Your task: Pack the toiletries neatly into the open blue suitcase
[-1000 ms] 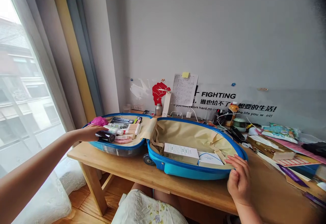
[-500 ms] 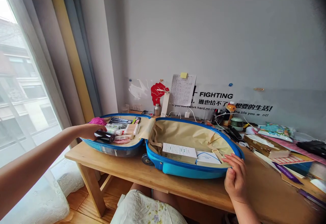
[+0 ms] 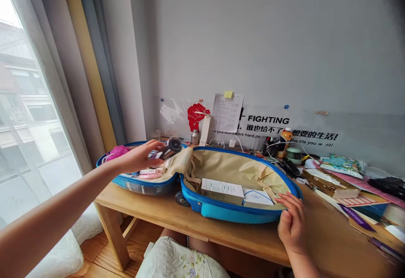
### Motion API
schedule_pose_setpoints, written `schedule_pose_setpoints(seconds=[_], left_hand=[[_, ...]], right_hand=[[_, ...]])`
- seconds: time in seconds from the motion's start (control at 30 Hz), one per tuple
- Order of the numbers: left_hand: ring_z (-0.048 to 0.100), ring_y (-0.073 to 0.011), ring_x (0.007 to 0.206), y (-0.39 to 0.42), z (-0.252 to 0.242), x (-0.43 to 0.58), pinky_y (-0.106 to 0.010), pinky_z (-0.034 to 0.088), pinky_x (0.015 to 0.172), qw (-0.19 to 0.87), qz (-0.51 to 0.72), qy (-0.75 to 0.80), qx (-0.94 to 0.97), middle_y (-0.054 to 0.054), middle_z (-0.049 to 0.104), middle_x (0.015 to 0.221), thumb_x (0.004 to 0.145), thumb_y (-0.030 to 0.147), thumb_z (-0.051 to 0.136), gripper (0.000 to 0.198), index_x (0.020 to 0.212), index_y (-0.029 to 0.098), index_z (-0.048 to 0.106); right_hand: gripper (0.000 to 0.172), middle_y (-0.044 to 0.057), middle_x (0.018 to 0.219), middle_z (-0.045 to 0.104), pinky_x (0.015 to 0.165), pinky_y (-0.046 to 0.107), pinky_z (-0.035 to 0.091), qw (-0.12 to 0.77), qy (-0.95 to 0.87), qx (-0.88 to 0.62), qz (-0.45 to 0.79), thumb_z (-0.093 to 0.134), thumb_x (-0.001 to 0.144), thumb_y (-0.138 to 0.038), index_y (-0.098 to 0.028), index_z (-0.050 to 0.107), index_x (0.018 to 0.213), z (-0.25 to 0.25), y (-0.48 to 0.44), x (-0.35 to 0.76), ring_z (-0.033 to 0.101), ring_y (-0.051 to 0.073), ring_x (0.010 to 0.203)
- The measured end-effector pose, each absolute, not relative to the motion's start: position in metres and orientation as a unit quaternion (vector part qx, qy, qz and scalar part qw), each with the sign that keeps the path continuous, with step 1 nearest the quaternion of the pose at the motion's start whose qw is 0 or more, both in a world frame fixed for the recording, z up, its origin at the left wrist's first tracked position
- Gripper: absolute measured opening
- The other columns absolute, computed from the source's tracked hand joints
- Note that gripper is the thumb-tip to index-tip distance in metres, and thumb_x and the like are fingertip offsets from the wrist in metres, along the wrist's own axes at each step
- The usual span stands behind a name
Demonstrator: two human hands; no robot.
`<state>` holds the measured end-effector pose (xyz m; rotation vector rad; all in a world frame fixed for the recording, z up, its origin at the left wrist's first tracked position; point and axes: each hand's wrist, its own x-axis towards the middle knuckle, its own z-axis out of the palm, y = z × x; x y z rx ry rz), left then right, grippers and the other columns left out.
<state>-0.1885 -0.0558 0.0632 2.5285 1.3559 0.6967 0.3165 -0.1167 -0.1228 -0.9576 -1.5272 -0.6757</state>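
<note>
A blue suitcase (image 3: 237,215) lies open on the wooden table. My left hand (image 3: 144,155) is closed on a dark cylindrical bottle (image 3: 172,146), lifted above the suitcase's left half. Under it, small toiletries (image 3: 150,174) and a pink bundle (image 3: 117,152) lie in that half, partly hidden by my hand and forearm. In the beige-lined right half, a white box (image 3: 222,189) and a smaller white box with blue lines (image 3: 257,198) sit along the near wall. My right hand (image 3: 292,219) rests at the right half's near rim, fingers apart, holding nothing.
Right of the suitcase the wooden table (image 3: 332,236) carries a tissue pack (image 3: 329,181), papers and a purple item (image 3: 356,217). Behind stand an orange bottle (image 3: 285,136), a green jar (image 3: 294,155), cables and a metal bottle (image 3: 195,136).
My left hand has lifted the dark bottle out of the toiletries and moved right and up with it. My right hand has barely moved.
</note>
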Motion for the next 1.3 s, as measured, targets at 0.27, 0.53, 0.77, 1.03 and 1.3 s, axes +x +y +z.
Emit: schedule_pose_setpoints(seconds=[0.27, 0.53, 0.77, 1.03, 1.3], left_hand=[[0.063, -0.0238, 0.107, -0.058, 0.045, -0.033, -0.035, 0.053, 0.092, 0.236, 0.242, 0.269, 0.902, -0.011, 0.06, 0.124, 0.087, 0.049, 0.066, 0.056, 0.133, 0.021, 0.053], [0.063, -0.0283, 0.114, -0.056, 0.018, 0.021, -0.034, 0.049, 0.096, 0.144, 0.03, 0.32, 0.936, -0.012, 0.062, 0.128, 0.088, 0.052, 0.065, 0.059, 0.137, 0.02, 0.055], [0.064, -0.0264, 0.116, -0.059, 0.017, 0.022, -0.03, 0.05, 0.091, 0.125, -0.051, 0.36, 0.923, -0.008, 0.065, 0.131, 0.085, 0.045, 0.07, 0.061, 0.139, 0.024, 0.051], [0.065, -0.0294, 0.116, -0.052, 0.004, 0.039, -0.036, 0.052, 0.092, 0.102, -0.1, 0.376, 0.915, -0.008, 0.066, 0.129, 0.083, 0.048, 0.07, 0.055, 0.13, 0.025, 0.055], [0.064, -0.0326, 0.116, -0.05, -0.007, 0.048, -0.038, 0.054, 0.088, 0.087, -0.114, 0.377, 0.915, -0.012, 0.061, 0.133, 0.081, 0.047, 0.07, 0.045, 0.121, 0.026, 0.062]], right_hand=[[0.037, 0.013, 0.101, 0.068, 0.098, 0.055, 0.045, 0.574, -0.646, -0.419, -0.28, 0.034, 0.101, -0.039, -0.02, 0.066, 0.098, -0.126, -0.117, 0.317, 0.061, 0.03, 0.111], [0.034, 0.012, 0.103, 0.067, 0.097, 0.053, 0.046, 0.568, -0.655, -0.409, -0.285, 0.034, 0.101, -0.036, -0.02, 0.065, 0.102, -0.124, -0.119, 0.315, 0.06, 0.028, 0.113], [0.036, 0.012, 0.103, 0.067, 0.099, 0.054, 0.044, 0.573, -0.646, -0.423, -0.274, 0.034, 0.101, -0.038, -0.021, 0.065, 0.099, -0.127, -0.119, 0.316, 0.059, 0.029, 0.114], [0.033, 0.012, 0.104, 0.067, 0.099, 0.051, 0.044, 0.561, -0.656, -0.411, -0.293, 0.034, 0.101, -0.034, -0.02, 0.064, 0.102, -0.122, -0.121, 0.314, 0.058, 0.028, 0.114], [0.033, 0.012, 0.105, 0.067, 0.099, 0.052, 0.042, 0.56, -0.655, -0.414, -0.292, 0.033, 0.101, -0.033, -0.021, 0.063, 0.101, -0.122, -0.122, 0.313, 0.059, 0.029, 0.114]])
